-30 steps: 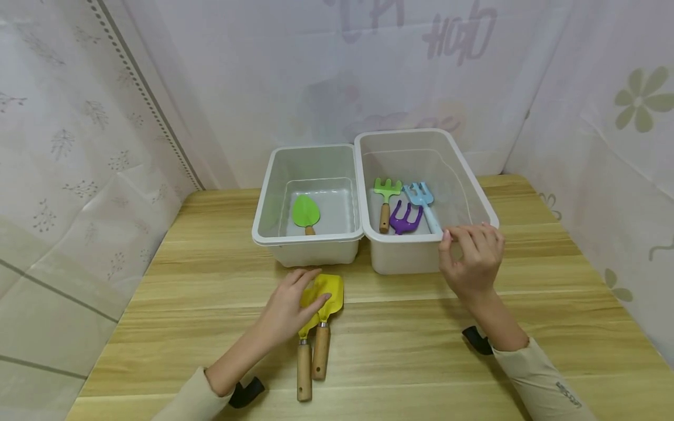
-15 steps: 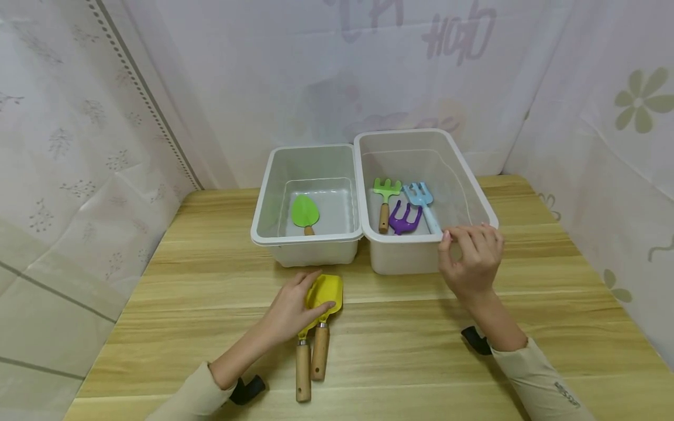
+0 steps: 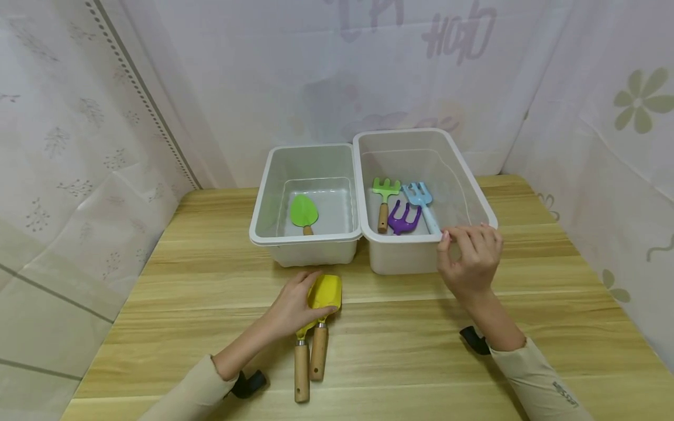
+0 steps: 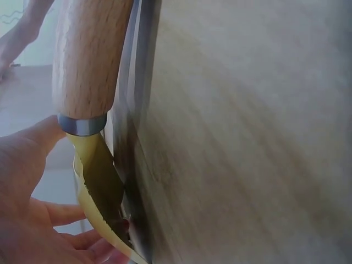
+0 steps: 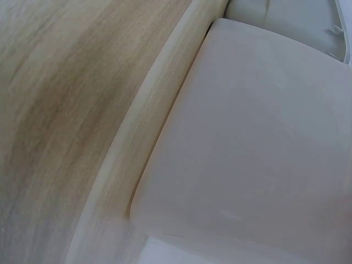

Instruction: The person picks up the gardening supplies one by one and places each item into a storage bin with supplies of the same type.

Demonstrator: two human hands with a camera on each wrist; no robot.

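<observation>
Two yellow hand trowels with wooden handles lie side by side on the table; the right one's blade (image 3: 325, 290) shows well. My left hand (image 3: 288, 307) grips over their blades, its thumb across the right one's neck and its fingers on the left one's far side. The left one's handle (image 3: 301, 373) points towards me. Up close in the left wrist view, fingers (image 4: 63, 213) touch the edge of a yellow blade (image 4: 99, 181). My right hand (image 3: 471, 260) pinches the front right rim of the right-hand white bin (image 3: 402, 257). The right wrist view shows the bin's wall (image 5: 247, 137).
Inside the right bin lie a green hand fork (image 3: 387, 187), a purple fork head (image 3: 404, 222) and a light blue fork (image 3: 419, 195). A green trowel (image 3: 303, 211) sits in the left white bin (image 3: 313, 252). Both bins stand on the wooden table (image 3: 400, 356) before a curtain (image 3: 237, 88).
My left thumb has slid down from the right trowel's blade towards its neck, and the left fingers have closed in slightly. The right hand stays on the bin's rim.
</observation>
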